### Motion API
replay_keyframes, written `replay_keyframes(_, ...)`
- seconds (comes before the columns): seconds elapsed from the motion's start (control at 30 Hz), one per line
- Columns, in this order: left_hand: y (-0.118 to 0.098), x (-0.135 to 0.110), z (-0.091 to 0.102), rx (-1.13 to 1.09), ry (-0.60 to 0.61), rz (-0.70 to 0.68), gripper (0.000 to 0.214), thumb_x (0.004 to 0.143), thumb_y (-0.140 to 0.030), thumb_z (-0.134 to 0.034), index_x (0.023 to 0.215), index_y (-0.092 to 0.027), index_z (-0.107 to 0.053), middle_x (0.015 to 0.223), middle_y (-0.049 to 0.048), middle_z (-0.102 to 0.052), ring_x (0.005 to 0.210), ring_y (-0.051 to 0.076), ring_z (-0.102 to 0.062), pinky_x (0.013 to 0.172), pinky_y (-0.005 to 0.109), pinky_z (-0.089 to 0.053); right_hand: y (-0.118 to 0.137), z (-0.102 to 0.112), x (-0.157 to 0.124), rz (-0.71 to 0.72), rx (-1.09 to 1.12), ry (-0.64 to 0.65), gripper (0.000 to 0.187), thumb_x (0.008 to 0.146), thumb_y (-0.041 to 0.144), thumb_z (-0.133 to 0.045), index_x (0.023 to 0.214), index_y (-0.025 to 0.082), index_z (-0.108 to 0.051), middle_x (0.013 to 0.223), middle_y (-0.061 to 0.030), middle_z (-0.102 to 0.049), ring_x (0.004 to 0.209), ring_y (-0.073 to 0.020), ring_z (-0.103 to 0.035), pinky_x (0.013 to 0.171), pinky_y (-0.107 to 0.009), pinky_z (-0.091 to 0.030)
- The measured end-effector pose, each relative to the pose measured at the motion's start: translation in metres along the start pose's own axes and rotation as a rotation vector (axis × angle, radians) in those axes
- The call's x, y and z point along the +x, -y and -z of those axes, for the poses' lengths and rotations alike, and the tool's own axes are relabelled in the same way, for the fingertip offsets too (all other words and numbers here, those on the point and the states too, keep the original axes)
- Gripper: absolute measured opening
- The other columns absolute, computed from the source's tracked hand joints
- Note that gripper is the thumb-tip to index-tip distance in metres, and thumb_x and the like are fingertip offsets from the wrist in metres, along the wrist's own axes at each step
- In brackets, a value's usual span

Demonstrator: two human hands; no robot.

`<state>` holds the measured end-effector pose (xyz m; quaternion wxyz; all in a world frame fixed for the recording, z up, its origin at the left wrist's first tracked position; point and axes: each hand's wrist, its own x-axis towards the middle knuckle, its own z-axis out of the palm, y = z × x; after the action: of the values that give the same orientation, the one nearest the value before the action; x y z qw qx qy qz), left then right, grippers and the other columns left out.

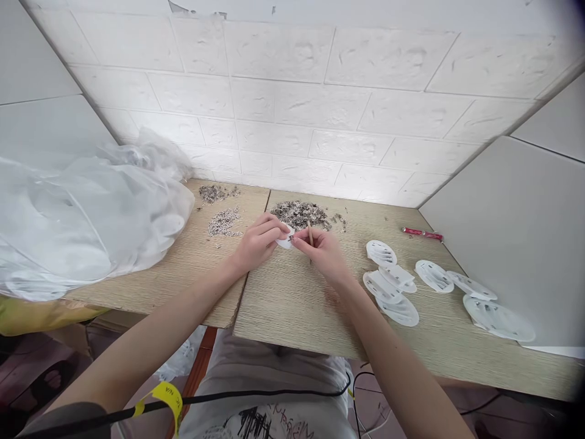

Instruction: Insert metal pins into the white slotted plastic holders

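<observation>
My left hand (pixel 259 242) is closed around a small white plastic disc (pixel 287 239), held just above the wooden table (pixel 292 305). My right hand (pixel 322 249) meets it from the right, fingers pinched on the disc's edge, with a thin brown stick-like tool (pixel 310 235) standing between its fingers. Both hands hover right in front of a heap of small grey metal bits (pixel 299 213).
A large clear plastic bag (pixel 86 225) of white parts fills the left of the table. Two smaller piles of grey bits (pixel 223 221) lie behind-left. Several white plastic discs (pixel 393 286) lie to the right, others (pixel 498 317) near the side panel. A red pen-like object (pixel 423 233) lies far right.
</observation>
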<state>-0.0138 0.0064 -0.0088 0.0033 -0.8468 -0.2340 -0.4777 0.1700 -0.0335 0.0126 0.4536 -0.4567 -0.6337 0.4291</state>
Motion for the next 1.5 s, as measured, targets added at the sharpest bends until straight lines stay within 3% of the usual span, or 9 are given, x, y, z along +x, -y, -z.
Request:
replay_keyframes(0.33,-0.003,-0.003,-0.002,-0.005,-0.004,0.045,0.018,0.089,-0.01,-0.049,0.094,-0.019,-0.063,0.081,0.0049,-0.065,0.086,0.016,-0.058,0.072,0.029,-0.048,0.008,-0.004,-0.003,0.078,-0.249,-0.084,0.015,0.078,0.03,-0.059,0.07,0.018,-0.061,0.062,0.0003,-0.055,0.057,-0.012,-0.043,0.054,-0.026,-0.032)
replay_keyframes(0.6,-0.006,-0.003,-0.005,-0.038,-0.016,0.094,0.017,0.089,-0.011,-0.049,0.097,-0.019,-0.061,0.088,0.0053,-0.065,0.087,0.016,-0.058,0.074,0.028,-0.049,0.002,-0.01,-0.004,0.187,-0.411,-0.097,0.016,0.081,0.024,-0.054,0.065,0.019,-0.052,0.065,-0.0012,-0.057,0.063,-0.0143,-0.049,0.06,-0.027,-0.035)
replay_keyframes(0.87,-0.005,-0.003,-0.007,-0.011,-0.03,0.054,0.018,0.087,-0.006,-0.051,0.098,-0.018,-0.058,0.087,0.004,-0.063,0.085,0.015,-0.059,0.072,0.026,-0.049,0.008,-0.006,-0.005,0.063,-0.213,-0.108,0.016,0.08,0.029,-0.06,0.068,0.017,-0.059,0.062,0.0009,-0.054,0.056,-0.0109,-0.041,0.053,-0.026,-0.031)
replay_keyframes(1.07,-0.005,-0.003,-0.006,-0.026,0.013,0.073,0.015,0.087,-0.008,-0.051,0.091,-0.018,-0.061,0.083,0.0047,-0.065,0.084,0.015,-0.059,0.071,0.027,-0.048,0.011,0.005,-0.003,0.013,-0.089,-0.229,0.02,0.079,0.034,-0.063,0.07,0.017,-0.06,0.059,0.0027,-0.048,0.052,-0.0091,-0.036,0.049,-0.025,-0.028)
replay_keyframes(1.17,-0.007,0.001,-0.004,-0.135,0.068,0.277,0.008,0.085,-0.014,-0.056,0.088,-0.017,-0.063,0.084,0.0049,-0.067,0.081,0.016,-0.059,0.071,0.028,-0.048,0.01,0.007,-0.002,0.028,-0.065,-0.238,0.018,0.078,0.033,-0.063,0.071,0.017,-0.061,0.064,0.0017,-0.053,0.054,-0.009,-0.037,0.05,-0.024,-0.03)
replay_keyframes(1.33,-0.008,0.008,-0.002,-0.717,0.247,0.923,0.031,0.073,-0.033,-0.074,0.095,-0.013,-0.067,0.092,0.0084,-0.071,0.076,0.016,-0.064,0.067,0.028,-0.05,0.006,0.009,0.0,0.028,-0.059,-0.238,0.016,0.077,0.032,-0.063,0.073,0.017,-0.062,0.065,0.0014,-0.056,0.056,-0.0097,-0.04,0.052,-0.024,-0.031)
replay_keyframes(1.5,-0.006,0.009,0.0,-0.994,0.252,1.187,0.035,0.067,-0.035,-0.08,0.091,-0.011,-0.074,0.083,0.008,-0.072,0.073,0.013,-0.062,0.07,0.026,-0.049,0.0,0.01,0.001,0.026,-0.197,-0.204,0.014,0.077,0.03,-0.061,0.076,0.017,-0.066,0.069,-0.0009,-0.06,0.059,-0.0115,-0.044,0.056,-0.026,-0.034)
